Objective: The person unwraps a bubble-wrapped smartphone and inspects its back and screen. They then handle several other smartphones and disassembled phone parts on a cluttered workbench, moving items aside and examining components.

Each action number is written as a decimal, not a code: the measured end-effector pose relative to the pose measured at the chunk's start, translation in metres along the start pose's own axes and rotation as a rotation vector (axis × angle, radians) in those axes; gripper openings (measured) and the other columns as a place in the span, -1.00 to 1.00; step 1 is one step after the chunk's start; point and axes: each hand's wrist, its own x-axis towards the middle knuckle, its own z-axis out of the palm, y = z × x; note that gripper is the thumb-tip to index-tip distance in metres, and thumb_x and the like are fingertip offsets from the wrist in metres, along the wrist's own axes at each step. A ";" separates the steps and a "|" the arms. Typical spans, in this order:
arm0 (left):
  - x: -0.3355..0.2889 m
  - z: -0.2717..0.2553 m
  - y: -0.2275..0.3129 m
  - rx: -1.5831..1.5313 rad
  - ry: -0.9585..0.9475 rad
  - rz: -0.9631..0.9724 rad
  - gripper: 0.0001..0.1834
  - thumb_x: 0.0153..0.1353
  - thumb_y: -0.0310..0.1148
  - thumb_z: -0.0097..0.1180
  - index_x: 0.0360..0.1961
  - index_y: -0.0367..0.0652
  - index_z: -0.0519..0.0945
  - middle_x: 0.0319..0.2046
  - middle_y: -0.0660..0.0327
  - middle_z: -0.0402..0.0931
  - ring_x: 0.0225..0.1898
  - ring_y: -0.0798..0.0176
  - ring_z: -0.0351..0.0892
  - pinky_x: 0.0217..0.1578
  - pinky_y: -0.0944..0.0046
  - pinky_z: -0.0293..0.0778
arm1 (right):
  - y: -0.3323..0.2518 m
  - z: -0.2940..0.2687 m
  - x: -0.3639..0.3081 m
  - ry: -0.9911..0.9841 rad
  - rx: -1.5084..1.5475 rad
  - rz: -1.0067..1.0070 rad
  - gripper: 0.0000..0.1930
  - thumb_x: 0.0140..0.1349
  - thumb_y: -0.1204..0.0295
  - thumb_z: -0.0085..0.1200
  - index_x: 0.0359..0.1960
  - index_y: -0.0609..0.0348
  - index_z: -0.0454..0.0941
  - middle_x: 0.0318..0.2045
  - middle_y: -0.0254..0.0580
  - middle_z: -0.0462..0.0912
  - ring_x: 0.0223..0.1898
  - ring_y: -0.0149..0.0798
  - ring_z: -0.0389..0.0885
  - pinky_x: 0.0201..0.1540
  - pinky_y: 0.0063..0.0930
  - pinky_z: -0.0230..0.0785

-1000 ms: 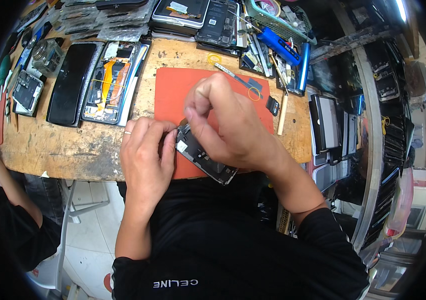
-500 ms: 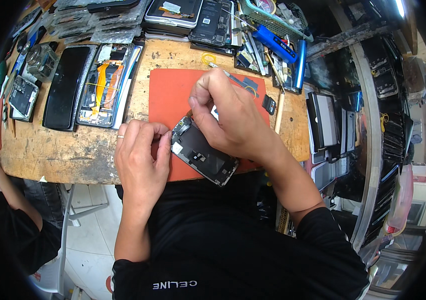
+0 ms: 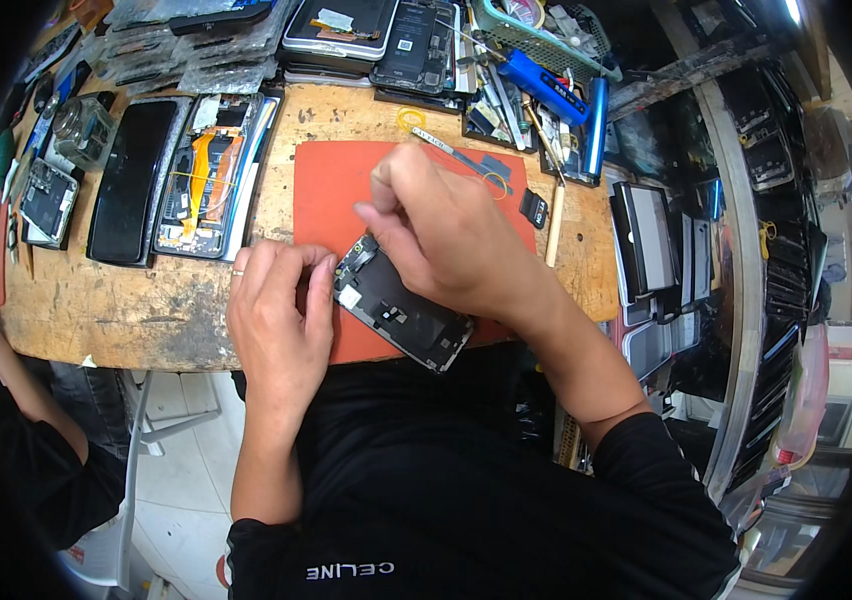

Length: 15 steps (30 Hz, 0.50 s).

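A phone screen (image 3: 411, 310) lies slantwise, its black back facing up, with small metal parts and a whitish patch at its upper left end. Under it is an orange-red mat (image 3: 331, 180). My left hand (image 3: 281, 300) has curled fingers, thumb and forefinger pinched at the screen's left edge. Above the screen's upper end is my right hand (image 3: 446, 225), thumb and forefinger pressed together. Whatever those fingertips hold is hidden or too small to make out. The right hand covers part of the screen and mat.
Opened phones (image 3: 206, 185) and a dark phone (image 3: 131, 180) lie left, near a glass jar (image 3: 83, 130). Stacked phone parts (image 3: 336, 30), a green basket (image 3: 546, 40) and a blue tool (image 3: 544, 85) stand at the back. Another person's arm (image 3: 26, 375) is at far left.
My right hand has shifted slightly left and lifted a little from the screen's upper end, baring more of it. My left hand stays pinched at the screen's edge.
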 end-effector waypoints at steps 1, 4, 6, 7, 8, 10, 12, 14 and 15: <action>0.002 0.000 0.001 -0.010 -0.005 -0.008 -0.93 0.24 -0.52 0.33 -0.28 -0.22 0.67 -0.35 0.12 0.55 -0.25 -0.02 0.54 -0.20 0.03 0.46 | -0.001 0.000 0.000 -0.003 -0.061 -0.021 -0.73 0.25 0.58 0.33 -0.25 0.22 0.39 -0.49 -0.14 0.57 -0.47 -0.04 0.65 -0.41 -0.26 0.46; 0.010 0.000 0.002 -0.037 -0.058 -0.035 -0.92 0.24 -0.50 0.34 -0.27 -0.22 0.68 -0.34 0.11 0.57 -0.24 -0.03 0.57 -0.20 0.02 0.48 | -0.002 -0.001 0.002 -0.023 -0.163 -0.034 -0.69 0.23 0.48 0.40 -0.30 0.18 0.40 -0.55 -0.19 0.58 -0.53 -0.01 0.65 -0.49 -0.22 0.43; 0.015 0.001 0.002 -0.019 -0.086 -0.033 -0.91 0.24 -0.49 0.34 -0.26 -0.22 0.68 -0.32 0.11 0.58 -0.23 -0.05 0.58 -0.20 0.01 0.49 | -0.002 0.000 0.003 -0.024 -0.197 -0.049 -0.68 0.22 0.44 0.41 -0.33 0.16 0.40 -0.57 -0.21 0.58 -0.55 -0.02 0.64 -0.51 -0.21 0.42; 0.018 0.003 0.001 0.005 -0.091 -0.022 -0.91 0.24 -0.48 0.34 -0.26 -0.22 0.68 -0.31 0.10 0.58 -0.22 -0.05 0.59 -0.20 0.00 0.49 | -0.002 0.001 0.003 -0.016 -0.211 -0.067 -0.68 0.22 0.44 0.41 -0.33 0.14 0.40 -0.57 -0.22 0.58 -0.56 -0.02 0.64 -0.52 -0.21 0.42; 0.020 0.005 0.001 0.035 -0.106 -0.022 -0.91 0.24 -0.47 0.34 -0.26 -0.22 0.69 -0.31 0.10 0.59 -0.22 -0.06 0.60 -0.20 0.00 0.50 | -0.002 0.002 0.004 -0.007 -0.227 -0.085 -0.68 0.22 0.43 0.41 -0.34 0.13 0.40 -0.57 -0.22 0.57 -0.56 -0.03 0.64 -0.53 -0.21 0.42; 0.019 0.006 0.000 0.029 -0.074 0.013 -0.91 0.23 -0.45 0.35 -0.28 -0.21 0.69 -0.31 0.11 0.59 -0.21 -0.07 0.60 -0.20 0.00 0.51 | -0.001 0.005 0.007 0.033 -0.220 -0.133 -0.68 0.22 0.42 0.41 -0.33 0.13 0.40 -0.59 -0.24 0.57 -0.59 -0.05 0.63 -0.57 -0.22 0.39; 0.018 0.007 -0.001 0.011 -0.061 0.015 -0.92 0.24 -0.44 0.35 -0.29 -0.20 0.70 -0.32 0.11 0.59 -0.21 -0.07 0.60 -0.20 0.00 0.51 | -0.003 0.005 0.006 0.003 -0.239 -0.121 -0.71 0.23 0.44 0.38 -0.32 0.13 0.40 -0.56 -0.23 0.57 -0.56 -0.04 0.63 -0.54 -0.21 0.40; 0.016 0.007 -0.002 -0.015 -0.054 -0.013 -0.92 0.24 -0.44 0.35 -0.30 -0.19 0.70 -0.33 0.12 0.59 -0.22 -0.07 0.60 -0.20 0.00 0.51 | -0.008 -0.001 0.005 -0.094 -0.282 -0.058 -0.75 0.24 0.52 0.31 -0.30 0.15 0.40 -0.50 -0.19 0.59 -0.47 -0.02 0.65 -0.44 -0.19 0.44; 0.015 0.007 -0.002 -0.017 -0.052 0.001 -0.92 0.23 -0.44 0.35 -0.30 -0.19 0.70 -0.33 0.12 0.59 -0.22 -0.06 0.60 -0.20 0.00 0.51 | -0.009 -0.004 0.005 -0.116 -0.210 -0.088 -0.77 0.22 0.57 0.26 -0.28 0.16 0.39 -0.44 -0.16 0.59 -0.41 0.00 0.65 -0.36 -0.17 0.45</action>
